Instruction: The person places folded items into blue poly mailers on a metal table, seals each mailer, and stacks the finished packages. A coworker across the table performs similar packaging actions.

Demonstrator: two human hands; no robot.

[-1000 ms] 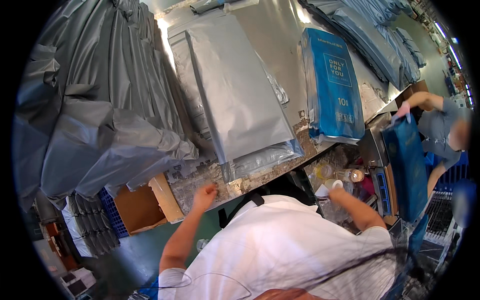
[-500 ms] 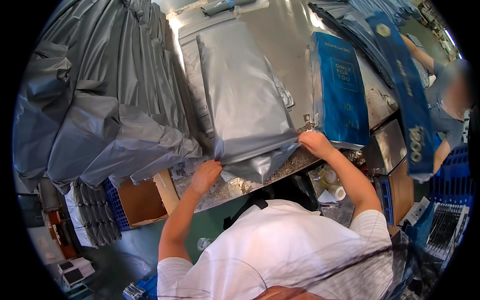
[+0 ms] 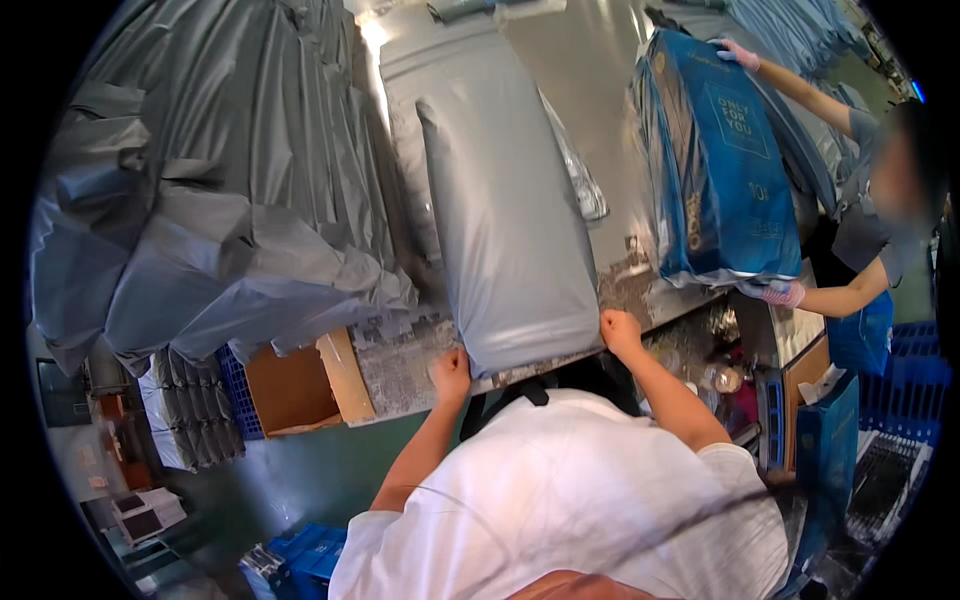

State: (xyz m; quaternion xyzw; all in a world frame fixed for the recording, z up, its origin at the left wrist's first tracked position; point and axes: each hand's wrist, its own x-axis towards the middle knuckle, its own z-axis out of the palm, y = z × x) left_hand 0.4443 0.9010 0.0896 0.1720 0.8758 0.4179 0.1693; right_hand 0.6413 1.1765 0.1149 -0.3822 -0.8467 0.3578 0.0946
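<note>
A filled grey plastic mailing bag point(image 3: 520, 220) lies lengthwise on the metal table before me, its near end now smooth and rounded. My left hand point(image 3: 451, 376) is closed at the bag's near left corner. At the near right corner my right hand point(image 3: 621, 331) is closed too. Both sets of fingers are curled against the plastic, and the loose near edge is tucked out of sight. Under the bag's far left side lie more flat grey bags point(image 3: 405, 130).
Tall grey wrapped packages point(image 3: 200, 200) crowd the left side. At right, a co-worker's gloved hands point(image 3: 775, 292) hold a blue pack point(image 3: 735, 150). Below the table edge stand an open cardboard box point(image 3: 290, 390), a blue crate point(image 3: 910, 365) and another blue pack point(image 3: 828, 440).
The bag's loose near flap has gone under, and its end has come closer to me. The co-worker has brought a blue pack onto the table's right side.
</note>
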